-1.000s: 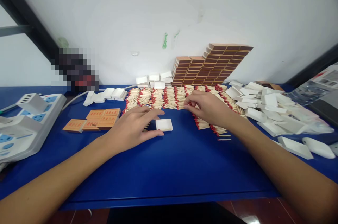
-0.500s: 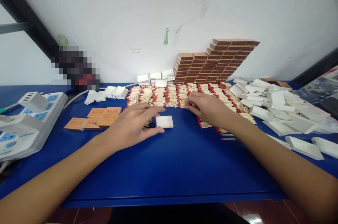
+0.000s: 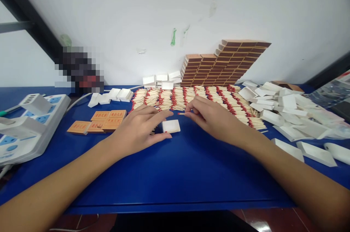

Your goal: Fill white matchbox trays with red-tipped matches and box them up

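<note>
A small white matchbox tray (image 3: 171,126) lies on the blue table, with a red match head showing at its front left. Around its left end is my left hand (image 3: 142,126), thumb and index finger spread along its near and far sides. A visible gap separates the index fingertip from the tray; whether the thumb touches it I cannot tell. To the right of the tray, my right hand (image 3: 207,117) pinches a single match (image 3: 181,113), its red head pointing left. Behind both hands spread rows of loose matches (image 3: 179,99).
Orange matchboxes (image 3: 108,120) lie left, near a white power strip (image 3: 51,130). White trays (image 3: 121,94) sit behind them. More matchboxes (image 3: 226,64) are stacked against the wall. A heap of white trays (image 3: 284,108) covers the right side. The table's front edge (image 3: 177,208) faces me.
My right hand has moved slightly left from the match rows, and a match now shows in its fingertips. A match head now shows in the tray. My left hand stays in place.
</note>
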`<state>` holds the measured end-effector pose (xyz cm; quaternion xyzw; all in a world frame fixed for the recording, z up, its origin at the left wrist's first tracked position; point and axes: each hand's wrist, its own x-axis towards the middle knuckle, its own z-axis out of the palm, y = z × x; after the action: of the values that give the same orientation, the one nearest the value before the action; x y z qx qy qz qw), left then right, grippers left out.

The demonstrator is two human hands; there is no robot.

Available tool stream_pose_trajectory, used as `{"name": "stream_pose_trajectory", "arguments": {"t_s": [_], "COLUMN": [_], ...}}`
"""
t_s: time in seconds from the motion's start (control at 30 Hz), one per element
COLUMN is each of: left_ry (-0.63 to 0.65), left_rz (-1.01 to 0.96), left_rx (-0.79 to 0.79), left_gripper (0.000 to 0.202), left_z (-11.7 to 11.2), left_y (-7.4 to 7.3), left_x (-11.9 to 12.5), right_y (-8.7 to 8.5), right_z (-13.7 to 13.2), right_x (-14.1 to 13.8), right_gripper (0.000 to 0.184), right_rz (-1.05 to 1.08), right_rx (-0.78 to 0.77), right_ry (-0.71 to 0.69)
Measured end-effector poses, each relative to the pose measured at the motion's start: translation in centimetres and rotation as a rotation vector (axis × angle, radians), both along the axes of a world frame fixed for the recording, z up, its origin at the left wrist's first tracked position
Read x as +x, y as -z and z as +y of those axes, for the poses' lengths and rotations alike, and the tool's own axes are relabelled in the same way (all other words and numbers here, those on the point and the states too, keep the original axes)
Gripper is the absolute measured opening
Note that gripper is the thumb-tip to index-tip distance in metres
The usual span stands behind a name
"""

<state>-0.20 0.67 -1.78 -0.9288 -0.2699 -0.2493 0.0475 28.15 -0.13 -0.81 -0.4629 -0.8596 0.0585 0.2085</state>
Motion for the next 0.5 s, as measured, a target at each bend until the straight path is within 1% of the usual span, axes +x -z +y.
{"name": "stream_pose_trajectory", "arguments": {"t_s": [0.07, 0.13, 0.27, 0.4, 0.5], "left_ry": [0.004, 0.021, 0.038, 0.047, 0.048], "left_rz": [0.019, 0.028, 0.045, 0.029, -0.001], "left_rx": [0.013, 0.038, 0.051, 0.049, 0.023], "left_gripper": [0.051, 0.050, 0.049, 0.049, 0.049], "left_z": [-0.1, -0.1, -0.1, 0.0, -0.1], "left_y": [-0.1, -0.2, -0.1, 0.1, 0.2], "left_x": [0.1, 0.1, 0.1, 0.1, 0.3], "right_y": [-0.2, -0.1, 0.6, 1.0, 0.8], "right_z": [-1.3, -2.2, -2.8, -2.6, -2.5], "right_x": [-1.3, -2.3, -3.2, -3.2, -2.9], "right_gripper": [0.012, 0.015, 0.020, 0.018, 0.017], "right_rz": [0.011, -0.045, -0.182, -0.182, -0.119], "right_rx": [0.037, 0.082, 0.143, 0.079, -0.003], "right_ry": [-0.040, -0.076, -0.094, -0.106, -0.121]}}
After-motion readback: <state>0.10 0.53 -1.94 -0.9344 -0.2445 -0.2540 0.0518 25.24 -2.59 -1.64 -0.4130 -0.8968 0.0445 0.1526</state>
